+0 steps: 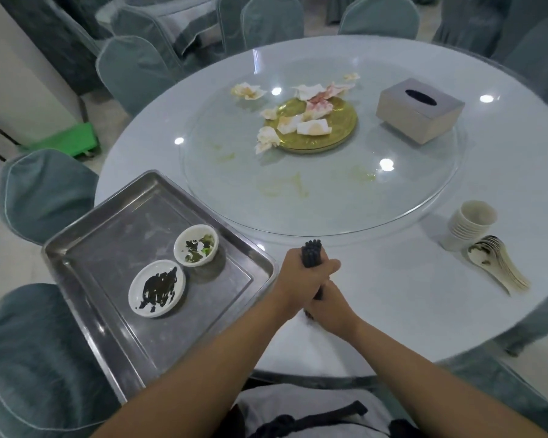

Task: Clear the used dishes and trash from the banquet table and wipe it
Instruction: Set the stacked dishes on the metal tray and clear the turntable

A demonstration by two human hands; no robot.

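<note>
Both hands, left hand (301, 273) above right hand (331, 306), clamp a chopstick bundle (312, 251) upright, apparently squaring it on the table (393, 279); loosen, and sticks scatter beside the tray (86, 245).

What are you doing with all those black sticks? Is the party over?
A person is clearing a round white banquet table. Both hands, the left hand and the right hand, grip a bundle of black chopsticks held upright near the table's edge. Beside them a metal tray holds two dirty white sauce dishes. Crumpled stained napkins lie around a gold plate on the glass turntable, and stacked white cups and spoons wait at the right.
</note>
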